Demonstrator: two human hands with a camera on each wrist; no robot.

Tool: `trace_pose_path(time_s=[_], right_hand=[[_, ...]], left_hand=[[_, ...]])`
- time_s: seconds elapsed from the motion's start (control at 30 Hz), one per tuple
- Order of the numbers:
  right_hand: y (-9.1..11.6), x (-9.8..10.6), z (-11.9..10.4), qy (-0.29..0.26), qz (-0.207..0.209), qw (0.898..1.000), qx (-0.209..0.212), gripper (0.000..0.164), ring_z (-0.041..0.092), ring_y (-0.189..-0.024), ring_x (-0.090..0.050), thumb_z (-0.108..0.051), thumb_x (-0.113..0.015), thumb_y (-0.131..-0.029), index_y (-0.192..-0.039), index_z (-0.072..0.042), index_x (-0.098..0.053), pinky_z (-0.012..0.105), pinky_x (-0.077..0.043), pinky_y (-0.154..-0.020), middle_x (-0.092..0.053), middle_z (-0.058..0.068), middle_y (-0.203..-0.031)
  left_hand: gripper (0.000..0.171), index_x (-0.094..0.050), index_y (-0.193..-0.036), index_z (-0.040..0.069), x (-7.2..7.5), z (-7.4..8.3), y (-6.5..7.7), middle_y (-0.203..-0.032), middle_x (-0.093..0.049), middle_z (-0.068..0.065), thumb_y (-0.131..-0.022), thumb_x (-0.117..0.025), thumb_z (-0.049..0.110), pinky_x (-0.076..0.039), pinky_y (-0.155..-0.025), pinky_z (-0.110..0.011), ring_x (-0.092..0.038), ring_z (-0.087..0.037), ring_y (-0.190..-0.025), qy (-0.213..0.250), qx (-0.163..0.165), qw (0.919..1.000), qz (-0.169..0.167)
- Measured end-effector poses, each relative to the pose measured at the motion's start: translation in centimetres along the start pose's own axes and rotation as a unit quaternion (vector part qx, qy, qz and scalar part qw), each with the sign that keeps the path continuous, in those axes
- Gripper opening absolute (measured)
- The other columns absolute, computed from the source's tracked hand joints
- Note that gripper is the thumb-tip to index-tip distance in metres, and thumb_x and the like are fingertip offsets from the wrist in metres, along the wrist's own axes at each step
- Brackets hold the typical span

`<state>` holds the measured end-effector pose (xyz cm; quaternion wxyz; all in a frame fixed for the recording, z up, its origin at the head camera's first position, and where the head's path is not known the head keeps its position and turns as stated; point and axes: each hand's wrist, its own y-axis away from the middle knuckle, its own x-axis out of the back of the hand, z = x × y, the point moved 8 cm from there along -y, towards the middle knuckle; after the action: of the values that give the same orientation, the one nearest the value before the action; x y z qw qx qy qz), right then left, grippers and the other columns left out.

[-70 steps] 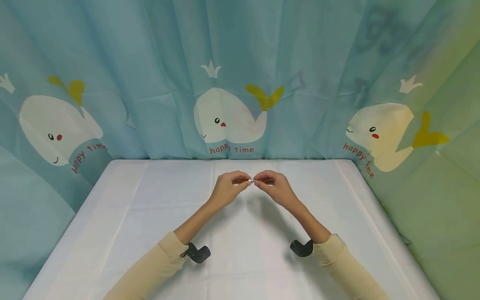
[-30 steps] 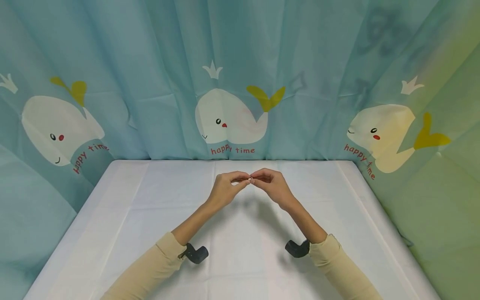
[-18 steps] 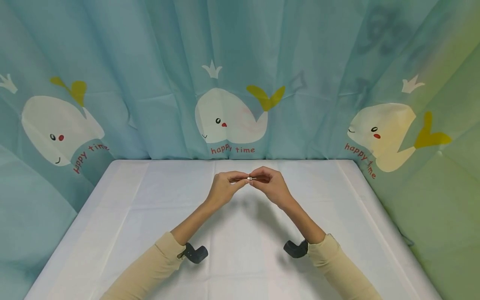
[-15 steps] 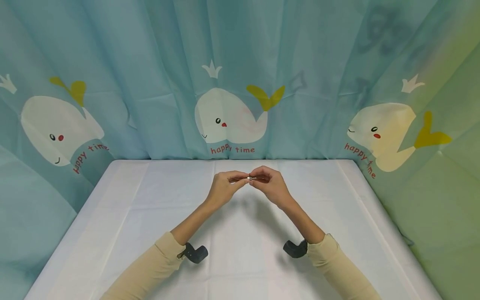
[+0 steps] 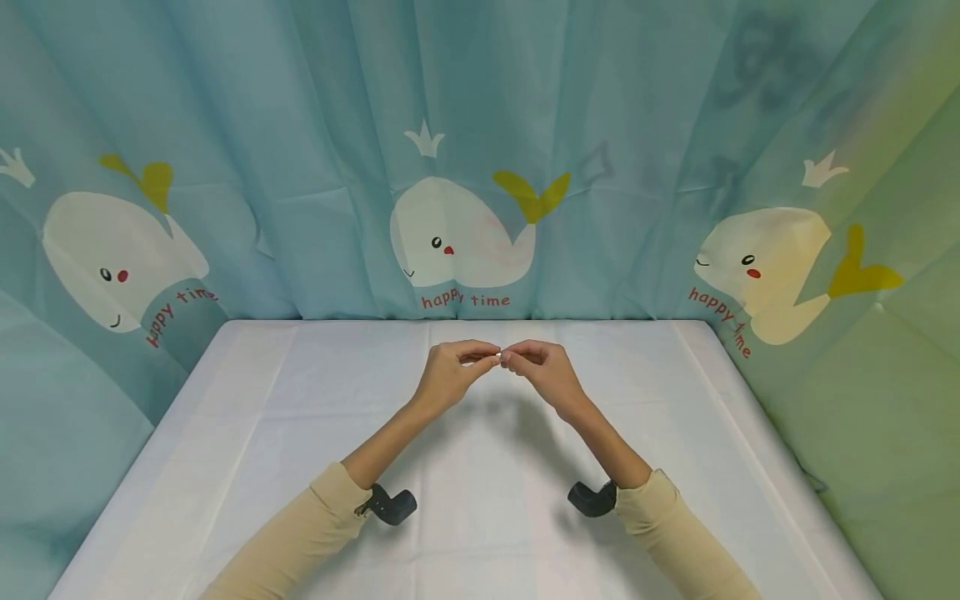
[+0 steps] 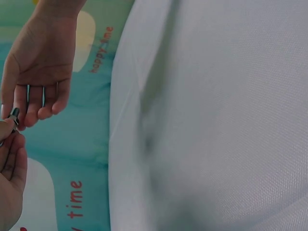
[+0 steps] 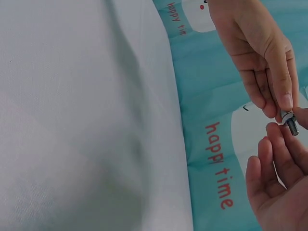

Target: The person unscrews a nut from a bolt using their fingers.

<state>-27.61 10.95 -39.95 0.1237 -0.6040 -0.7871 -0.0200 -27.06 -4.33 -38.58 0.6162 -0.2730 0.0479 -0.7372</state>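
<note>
Small bolt [image 7: 292, 127], seemingly with a nut [image 7: 288, 117], pinched between narrowed fingertips of left hand [image 5: 444, 377] and right hand [image 5: 553, 379], above white-covered table [image 5: 480, 492], before blue whale-print curtain [image 5: 307, 108].

- Sm. metal bolt [image 7: 293, 127], dk. threaded end exposed, pointing away from L hand [image 5: 447, 375].
- Silver collar [image 7: 287, 117] around it, poss. nut/washer.
- Held midair btwn fingertips, L & R hand [image 5: 552, 377].

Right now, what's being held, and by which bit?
A small metal bolt. The left hand's grip pinches the end opposite its threaded tip; the right hand's grip is at its ring, but I can't tell if it holds.
</note>
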Motion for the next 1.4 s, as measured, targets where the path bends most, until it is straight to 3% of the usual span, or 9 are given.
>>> trace_pose_path(time_s=[0.13, 0.27, 0.37, 0.63, 0.77, 0.97, 1.13, 1.4], right_hand=[[-0.3, 0.1, 1.2, -0.006, 0.003, 1.0, 0.001, 0.022, 0.024, -0.095, -0.068, -0.016, -0.068, -0.097, -0.108, 0.003, -0.073, 0.047, -0.052, -0.092, -0.073, 0.011, -0.1], [-0.1, 0.1, 1.0, 0.004, 0.0, 1.0, 0.024, 0.023, 0.03, -0.098, -0.067, -0.018, -0.071, -0.095, -0.11, -0.002, -0.072, 0.053, -0.052, -0.089, -0.072, 0.009, -0.102], [0.1, 0.0, 0.4, 0.011, -0.003, 0.999, 0.035, 0.021, 0.03, -0.094, -0.066, -0.012, -0.072, -0.093, -0.111, -0.001, -0.071, 0.051, -0.054, -0.084, -0.07, 0.01, -0.103], [0.0, -0.1, 0.6, 0.018, 0.001, 0.999, 0.051, 0.018, 0.024, -0.09, -0.067, -0.005, -0.072, -0.091, -0.108, -0.002, -0.069, 0.034, -0.056, -0.078, -0.068, 0.008, -0.103], [0.0, -0.1, 0.7, 0.013, -0.001, 0.999, 0.052, 0.018, 0.024, -0.09, -0.067, -0.002, -0.071, -0.091, -0.108, -0.001, -0.068, 0.032, -0.056, -0.078, -0.066, 0.01, -0.106], [-0.1, -0.1, 1.3, -0.014, -0.004, 1.0, 0.004, 0.029, 0.027, -0.095, -0.066, -0.011, -0.072, -0.092, -0.119, -0.001, -0.065, 0.032, -0.055, -0.082, -0.067, 0.01, -0.108], [-0.1, -0.1, 2.2, -0.031, -0.001, 0.998, -0.052, 0.03, 0.026, -0.094, -0.065, -0.025, -0.071, -0.094, -0.111, -0.001, -0.07, 0.035, -0.055, -0.086, -0.071, 0.007, -0.101], [0.0, -0.1, 2.1, -0.049, 0.006, 0.998, -0.048, 0.023, 0.038, -0.1, -0.063, -0.018, -0.07, -0.093, -0.108, 0.0, -0.071, 0.035, -0.055, -0.087, -0.071, 0.007, -0.098]], left_hand=[[0.014, -0.079, -0.102, 0.005, -0.1, 0.0, 0.0, -0.097, -0.076, -0.003, -0.091, -0.075, 0.012, -0.057, -0.078, -0.029, -0.071, -0.017, -0.092, -0.007, -0.001, 1.0, -0.005], [0.013, -0.079, -0.102, 0.006, -0.2, 0.0, -0.1, -0.098, -0.075, -0.002, -0.091, -0.075, 0.012, -0.057, -0.08, -0.028, -0.071, -0.016, -0.093, -0.012, -0.006, 0.9999, -0.01], [0.013, -0.079, -0.102, 0.005, -0.2, 0.0, 0.0, -0.097, -0.075, -0.002, -0.091, -0.075, 0.011, -0.056, -0.081, -0.027, -0.071, -0.016, -0.093, -0.016, -0.009, 0.9998, -0.013], [0.012, -0.079, -0.102, 0.005, -0.3, -0.2, 0.0, -0.097, -0.075, -0.002, -0.091, -0.075, 0.01, -0.057, -0.081, -0.028, -0.071, -0.017, -0.093, -0.011, 0.004, 0.9998, -0.016], [0.012, -0.079, -0.102, 0.005, -0.4, -0.2, 0.0, -0.097, -0.075, -0.003, -0.091, -0.075, 0.01, -0.057, -0.081, -0.028, -0.071, -0.017, -0.093, -0.006, 0.001, 0.9999, -0.016], [0.014, -0.079, -0.103, 0.005, -0.4, -0.2, 0.0, -0.099, -0.075, -0.003, -0.091, -0.075, 0.011, -0.057, -0.081, -0.028, -0.071, -0.016, -0.093, 0.0, -0.001, 0.9999, -0.016], [0.014, -0.079, -0.103, 0.006, -0.4, 0.0, 0.0, -0.098, -0.075, -0.002, -0.091, -0.075, 0.013, -0.057, -0.081, -0.029, -0.071, -0.016, -0.093, 0.001, -0.006, 0.9998, -0.016], [0.014, -0.079, -0.102, 0.006, -0.4, 0.0, 0.1, -0.097, -0.075, 0.0, -0.091, -0.075, 0.014, -0.057, -0.08, -0.029, -0.071, -0.014, -0.092, 0.002, -0.008, 0.9998, -0.016]])
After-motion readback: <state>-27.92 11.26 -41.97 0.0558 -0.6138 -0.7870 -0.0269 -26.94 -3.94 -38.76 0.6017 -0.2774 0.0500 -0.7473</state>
